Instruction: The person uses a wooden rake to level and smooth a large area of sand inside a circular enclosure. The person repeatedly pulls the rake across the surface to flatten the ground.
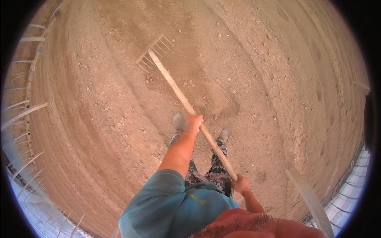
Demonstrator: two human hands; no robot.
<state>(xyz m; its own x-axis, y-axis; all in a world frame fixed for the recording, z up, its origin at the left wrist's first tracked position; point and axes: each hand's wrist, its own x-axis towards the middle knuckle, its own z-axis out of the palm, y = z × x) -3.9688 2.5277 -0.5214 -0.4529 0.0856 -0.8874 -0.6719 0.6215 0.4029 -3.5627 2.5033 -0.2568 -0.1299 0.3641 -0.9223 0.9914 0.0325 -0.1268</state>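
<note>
Left hand (194, 122) and right hand (241, 185) are clamped around 1 rake (172, 83), its long axis slanting forward-left beyond the left grip (toothed head (150, 50) foremost).

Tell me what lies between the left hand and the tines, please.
In the head view, the handle runs from left hand to tines, above soil.

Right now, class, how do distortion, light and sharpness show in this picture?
Head view: black corners surround a round fisheye image, and streaks in the soil curve near the rim; head view: light looks soft, with no hard-edged shadow beside the rake; head view: fine tines look slightly soft, possibly from motion.
</note>
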